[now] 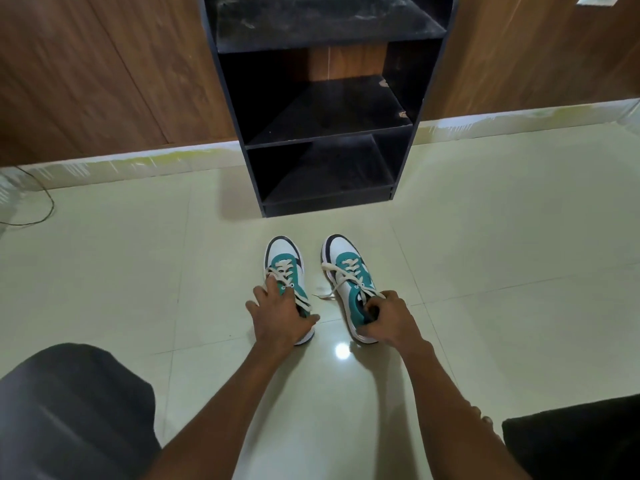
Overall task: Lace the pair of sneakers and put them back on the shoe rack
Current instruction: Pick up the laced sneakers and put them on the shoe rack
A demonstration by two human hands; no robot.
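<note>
Our right hand is clenched on the collar of the right white-and-teal laced sneaker, fingers hooked inside; our left hand clasps the heel of its twin, the left sneaker. Both stand on the glossy cream tiled floor, near the black wooden shoe rack. We judge them light, soft-sided; heels give the firmest hold.

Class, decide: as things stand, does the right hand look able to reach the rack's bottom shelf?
Probably yes. The right hand grips the right sneaker, and only bare floor lies between it and the open bottom shelf.
</note>
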